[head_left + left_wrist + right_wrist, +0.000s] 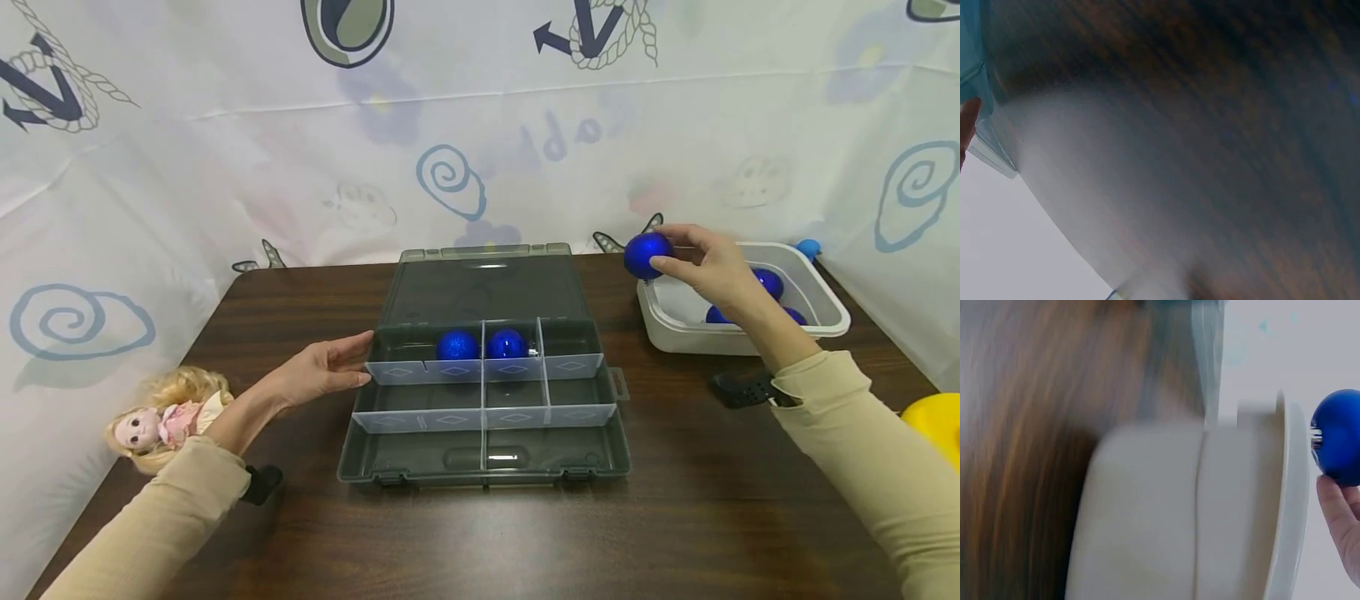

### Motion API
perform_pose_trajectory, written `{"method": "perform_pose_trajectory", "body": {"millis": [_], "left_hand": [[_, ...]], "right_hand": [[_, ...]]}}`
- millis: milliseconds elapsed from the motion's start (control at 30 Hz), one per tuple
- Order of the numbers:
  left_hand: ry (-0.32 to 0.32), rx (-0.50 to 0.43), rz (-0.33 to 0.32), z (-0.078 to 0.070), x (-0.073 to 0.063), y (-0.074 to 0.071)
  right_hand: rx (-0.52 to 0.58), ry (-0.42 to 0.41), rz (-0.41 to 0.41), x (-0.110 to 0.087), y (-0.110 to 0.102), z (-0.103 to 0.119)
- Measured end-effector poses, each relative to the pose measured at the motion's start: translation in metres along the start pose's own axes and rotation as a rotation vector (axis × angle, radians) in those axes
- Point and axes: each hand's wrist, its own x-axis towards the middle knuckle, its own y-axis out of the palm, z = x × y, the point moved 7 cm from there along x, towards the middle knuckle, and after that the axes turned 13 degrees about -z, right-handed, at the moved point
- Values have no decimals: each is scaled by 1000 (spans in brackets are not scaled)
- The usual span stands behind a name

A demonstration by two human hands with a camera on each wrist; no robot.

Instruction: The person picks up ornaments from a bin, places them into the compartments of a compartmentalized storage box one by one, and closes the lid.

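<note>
My right hand pinches a blue Christmas ball between thumb and fingers, above the left rim of the white tub. In the right wrist view the ball shows a silver cap. My left hand rests with extended fingers at the left wall of a clear grey compartment box, whose lid lies open to the back. Two blue balls sit in the box's back row: a glittery one left of a divider and a shiny one right of it.
Several more blue balls lie in the white tub. A blond doll lies at the left, beside my left forearm. Something yellow stands at the right edge, and a small blue object shows behind the tub. A patterned curtain closes off the back.
</note>
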Motion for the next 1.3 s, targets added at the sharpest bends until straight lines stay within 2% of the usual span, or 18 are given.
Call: {"method": "perform_pose_trajectory", "body": {"millis": [233,400,467,933,1100,1300], "left_hand": [[5,10,1,-2,0,0],[11,27,2,-2,0,1],[9,26,1,-1,1,1],[7,-10,-2,-2,-1,0],[0,-15,-4,-1,-2,0],[2,-7,-2,0,-1,1]], "right_hand": [[118,-42,97,-14,46,23],[202,-97,172,-24,75,27],[201,-111,187,-27,82,26],[11,-269,294,-41,101,18],[-19,-296,286,-44,103,19],[-34,-288,260,-45,103,20]]}}
